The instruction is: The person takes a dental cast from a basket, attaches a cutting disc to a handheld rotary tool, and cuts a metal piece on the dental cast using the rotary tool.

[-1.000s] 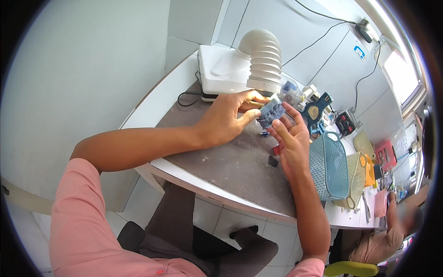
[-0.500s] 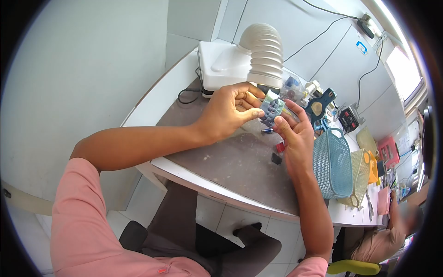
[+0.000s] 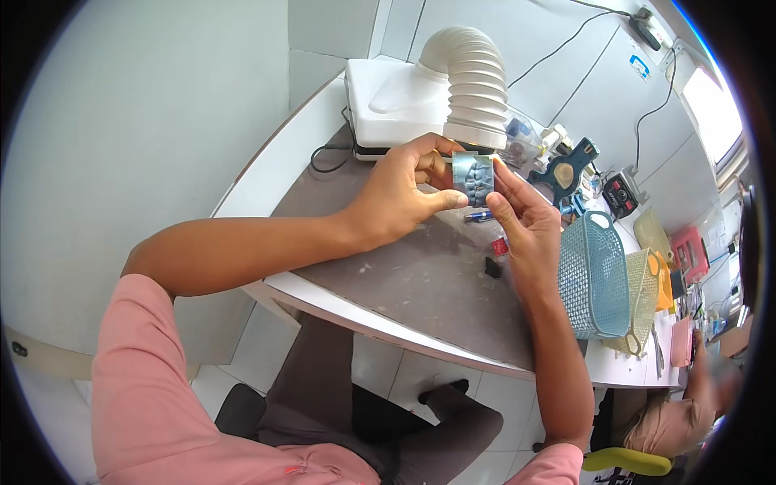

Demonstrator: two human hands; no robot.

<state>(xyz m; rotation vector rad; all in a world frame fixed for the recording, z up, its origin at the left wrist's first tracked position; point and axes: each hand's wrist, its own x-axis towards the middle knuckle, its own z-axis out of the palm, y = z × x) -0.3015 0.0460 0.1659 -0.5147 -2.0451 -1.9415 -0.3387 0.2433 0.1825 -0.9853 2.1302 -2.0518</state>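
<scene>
Between both hands I hold a blue-grey dental model [image 3: 474, 179] with moulded teeth facing me, raised above the bench. My left hand [image 3: 408, 190] grips its left side, thumb at the lower edge and fingers curled behind. On the other side my right hand [image 3: 524, 212] pinches it, thumb near the lower right corner and fingers along the right edge. Just above the model is the mouth of a white corrugated hose [image 3: 477, 85]. On the bench below lie a blue pen-like item [image 3: 478, 217], a small red piece [image 3: 499, 246] and a small black piece [image 3: 493, 267].
The hose joins a white box unit [image 3: 396, 105] at the back of the grey-topped bench [image 3: 388, 283]. To the right stand a blue basket [image 3: 594, 279], a cream basket [image 3: 634, 307] and a dark blue device [image 3: 564, 174]. A co-worker [image 3: 675, 416] sits at far right.
The dental model has turned from a tilt to nearly upright, with both hands still on it. The camera view has shifted slightly.
</scene>
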